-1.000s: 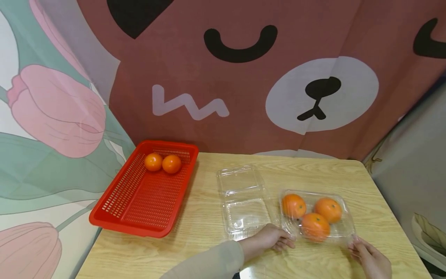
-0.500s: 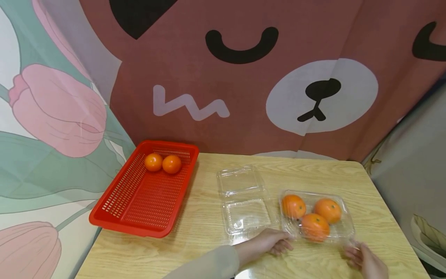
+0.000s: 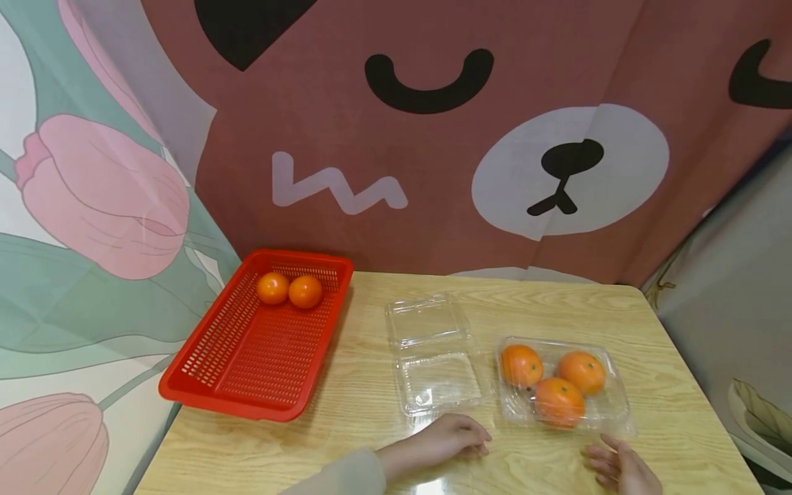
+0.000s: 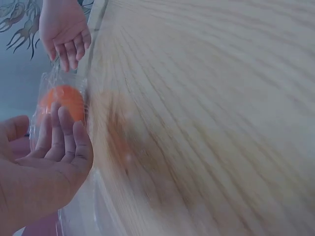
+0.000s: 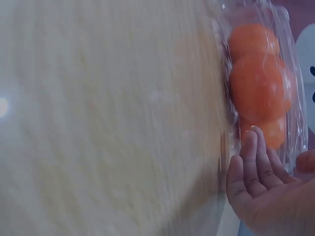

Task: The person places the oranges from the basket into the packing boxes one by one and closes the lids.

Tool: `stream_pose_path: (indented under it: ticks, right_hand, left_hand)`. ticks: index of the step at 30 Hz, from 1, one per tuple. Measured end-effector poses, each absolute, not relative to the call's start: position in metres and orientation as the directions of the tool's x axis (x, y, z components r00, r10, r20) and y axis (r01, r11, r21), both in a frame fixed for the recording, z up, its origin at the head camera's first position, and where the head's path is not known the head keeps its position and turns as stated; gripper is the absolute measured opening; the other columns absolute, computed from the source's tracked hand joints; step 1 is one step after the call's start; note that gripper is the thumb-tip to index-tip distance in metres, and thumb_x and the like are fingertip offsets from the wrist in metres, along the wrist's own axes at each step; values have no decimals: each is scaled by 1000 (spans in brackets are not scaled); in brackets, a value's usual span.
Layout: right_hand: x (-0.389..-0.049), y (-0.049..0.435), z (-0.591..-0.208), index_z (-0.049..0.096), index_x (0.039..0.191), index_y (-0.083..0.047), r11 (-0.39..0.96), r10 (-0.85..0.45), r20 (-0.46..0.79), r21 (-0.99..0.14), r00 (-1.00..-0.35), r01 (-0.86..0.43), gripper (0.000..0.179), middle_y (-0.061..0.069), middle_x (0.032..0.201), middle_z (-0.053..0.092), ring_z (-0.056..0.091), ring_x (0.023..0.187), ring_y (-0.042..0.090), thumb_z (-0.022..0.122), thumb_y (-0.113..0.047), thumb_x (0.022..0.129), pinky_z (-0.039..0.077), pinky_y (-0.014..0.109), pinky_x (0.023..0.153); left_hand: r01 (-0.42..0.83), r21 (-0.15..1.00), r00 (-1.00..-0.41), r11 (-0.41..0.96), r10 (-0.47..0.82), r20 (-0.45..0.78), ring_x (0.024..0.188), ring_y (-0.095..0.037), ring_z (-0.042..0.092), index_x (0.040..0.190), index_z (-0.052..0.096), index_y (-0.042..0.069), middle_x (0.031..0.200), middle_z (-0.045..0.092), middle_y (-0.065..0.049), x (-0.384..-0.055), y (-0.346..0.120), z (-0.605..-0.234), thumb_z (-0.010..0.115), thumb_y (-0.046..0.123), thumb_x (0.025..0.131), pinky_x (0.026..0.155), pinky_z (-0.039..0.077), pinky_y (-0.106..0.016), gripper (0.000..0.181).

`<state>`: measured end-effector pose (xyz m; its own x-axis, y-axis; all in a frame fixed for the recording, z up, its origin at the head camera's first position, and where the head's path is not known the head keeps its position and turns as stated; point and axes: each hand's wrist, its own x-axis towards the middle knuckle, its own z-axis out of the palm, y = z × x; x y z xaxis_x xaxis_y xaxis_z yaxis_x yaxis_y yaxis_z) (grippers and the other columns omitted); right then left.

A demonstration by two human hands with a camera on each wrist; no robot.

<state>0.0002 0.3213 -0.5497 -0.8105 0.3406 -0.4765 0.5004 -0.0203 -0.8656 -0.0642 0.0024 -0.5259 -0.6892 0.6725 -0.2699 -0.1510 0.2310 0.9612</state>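
A clear plastic clamshell box (image 3: 609, 405) with its lid down holds three oranges (image 3: 559, 402) on the right half of the table. My left hand (image 3: 447, 440) hovers just left of the box's near corner, fingers relaxed and holding nothing. Below the box's near right corner is my right hand (image 3: 621, 467), its fingers loosely bent and nothing in them. The right wrist view shows the right fingertips (image 5: 252, 142) close beside the box, overlapping an orange (image 5: 260, 86) there. In the left wrist view the left palm (image 4: 49, 167) faces up with fingers spread.
An open clear clamshell box (image 3: 436, 381) lies on the table (image 3: 365, 330) left of the filled one. At the left stands a red plastic basket (image 3: 266, 357) with two oranges (image 3: 305, 292) at its far end. A bear-patterned curtain (image 3: 433, 172) hangs behind the table.
Both hands have come away from the filled box's near corners. The left hand moved left and toward me, the right hand toward me and slightly left. The box stays in place.
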Motion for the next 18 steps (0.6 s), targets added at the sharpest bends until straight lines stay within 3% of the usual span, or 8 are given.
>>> stream_pose_path:
  ticks: [2, 3, 6, 12, 16, 18]
  right_hand:
    - [2, 311, -549, 38, 143, 10, -1, 350, -493, -851, -797, 526, 59, -23, 81, 68, 65, 73, -1, 18, -34, 109, 53, 22, 65]
    - [2, 307, -548, 30, 146, 14, 17, 343, -504, -841, -793, 541, 61, -23, 82, 68, 64, 74, -2, 18, -33, 109, 53, 23, 66]
    - [1, 291, -547, 42, 139, 13, 29, 303, -508, -841, -806, 540, 60, -19, 86, 70, 66, 76, 0, 22, -34, 108, 54, 24, 68]
    - [-2, 261, -547, 49, 133, 13, 30, 213, -490, -862, -845, 507, 66, -16, 91, 72, 67, 81, 2, 35, -45, 106, 54, 23, 72]
    - [-4, 241, -547, 57, 128, 11, -26, 204, -458, -886, -865, 463, 58, -18, 90, 71, 67, 81, 3, 44, -41, 105, 55, 23, 72]
    - [-6, 231, -548, 62, 124, 4, -76, 190, -447, -894, -874, 441, 44, -18, 91, 70, 67, 83, 3, 47, -33, 106, 56, 24, 73]
  left_hand:
    - [-137, 962, -687, 235, 677, -263, 88, -7, 64, 114, 67, -1, 94, 70, 2, -62, -8, -526, 52, 20, 102, 82, 53, -22, 29]
    - [-134, 962, -690, 239, 674, -263, 88, -7, 64, 115, 67, 0, 95, 70, 3, -61, -13, -527, 52, 21, 102, 82, 53, -23, 29]
    - [-127, 959, -703, 254, 659, -267, 90, -9, 65, 117, 66, 3, 97, 69, 4, -58, -31, -527, 51, 23, 103, 82, 53, -24, 29]
    - [-153, 971, -764, 186, 601, -235, 86, -20, 67, 113, 67, -2, 97, 71, -11, -52, -58, -526, 53, 18, 102, 76, 56, -31, 26]
    - [-176, 975, -802, 137, 554, -222, 79, -24, 67, 111, 66, -6, 95, 70, -19, -46, -73, -527, 54, 12, 101, 71, 58, -36, 24]
    - [-162, 977, -825, 141, 524, -212, 80, -24, 67, 109, 66, -7, 94, 70, -19, -43, -81, -527, 54, 10, 100, 72, 58, -35, 22]
